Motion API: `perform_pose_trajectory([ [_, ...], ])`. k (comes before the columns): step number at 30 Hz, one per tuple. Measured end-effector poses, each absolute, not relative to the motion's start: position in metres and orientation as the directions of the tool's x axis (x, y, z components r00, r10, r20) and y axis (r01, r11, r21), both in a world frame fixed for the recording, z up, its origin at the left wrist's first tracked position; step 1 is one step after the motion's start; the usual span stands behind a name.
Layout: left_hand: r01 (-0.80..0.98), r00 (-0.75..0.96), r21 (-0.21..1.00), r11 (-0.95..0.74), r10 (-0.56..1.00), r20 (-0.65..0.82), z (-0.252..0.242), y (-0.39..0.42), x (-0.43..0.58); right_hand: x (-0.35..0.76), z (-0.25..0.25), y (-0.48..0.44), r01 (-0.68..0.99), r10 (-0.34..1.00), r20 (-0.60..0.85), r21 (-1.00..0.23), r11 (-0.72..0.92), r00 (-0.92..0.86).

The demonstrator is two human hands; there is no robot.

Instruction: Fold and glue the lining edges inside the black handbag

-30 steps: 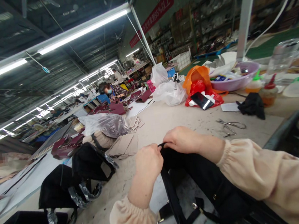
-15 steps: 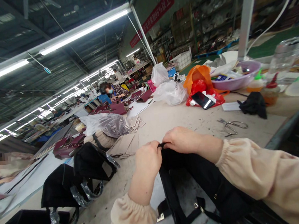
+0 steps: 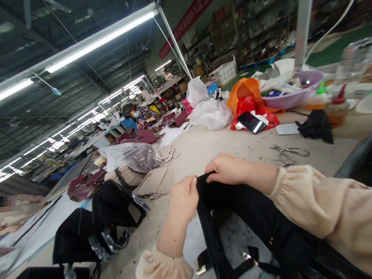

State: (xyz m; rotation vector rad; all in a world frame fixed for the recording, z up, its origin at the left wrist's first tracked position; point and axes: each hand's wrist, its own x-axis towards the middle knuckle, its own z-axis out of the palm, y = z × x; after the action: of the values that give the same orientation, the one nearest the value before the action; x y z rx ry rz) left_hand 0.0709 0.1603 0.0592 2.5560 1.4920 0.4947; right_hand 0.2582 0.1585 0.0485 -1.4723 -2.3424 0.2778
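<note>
Your left hand and right hand pinch the far rim of the black fabric bag, fingers closed on its edge, at the near side of the bench. Smudged surface lies open beyond it, scissors off to the right. Farther back, a rounded lilac basin holds loose wrappings, and a red-tipped bottle holds amber liquid.
</note>
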Motion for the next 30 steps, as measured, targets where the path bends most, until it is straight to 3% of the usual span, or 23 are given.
perform_pose_trajectory([
  [2,0.800,0.439,0.353,-0.485,0.875,0.206,0.059,0.157,0.068,0.261,0.048,0.158,0.820,0.908,0.189,-0.388,0.420,-0.375],
  [4,0.815,0.441,0.337,-0.472,0.882,0.169,0.061,0.154,0.068,0.263,0.048,0.157,0.812,0.910,0.197,-0.411,0.414,-0.365],
  [10,0.906,0.422,-0.079,-0.416,0.901,0.102,0.076,0.153,0.083,0.263,0.048,0.155,0.825,0.905,0.199,-0.375,0.424,-0.375],
  [14,0.879,0.448,-0.217,-0.425,0.892,0.066,0.078,0.157,0.092,0.263,0.048,0.156,0.841,0.904,0.196,-0.335,0.425,-0.379],
  [23,0.806,0.568,-0.254,-0.535,0.819,0.077,0.072,0.164,0.092,0.262,0.048,0.155,0.887,0.902,0.205,-0.195,0.418,-0.380],
  [30,0.825,0.554,-0.163,-0.542,0.832,0.037,0.070,0.166,0.093,0.254,0.055,0.152,0.895,0.890,0.175,-0.081,0.439,-0.421],
])
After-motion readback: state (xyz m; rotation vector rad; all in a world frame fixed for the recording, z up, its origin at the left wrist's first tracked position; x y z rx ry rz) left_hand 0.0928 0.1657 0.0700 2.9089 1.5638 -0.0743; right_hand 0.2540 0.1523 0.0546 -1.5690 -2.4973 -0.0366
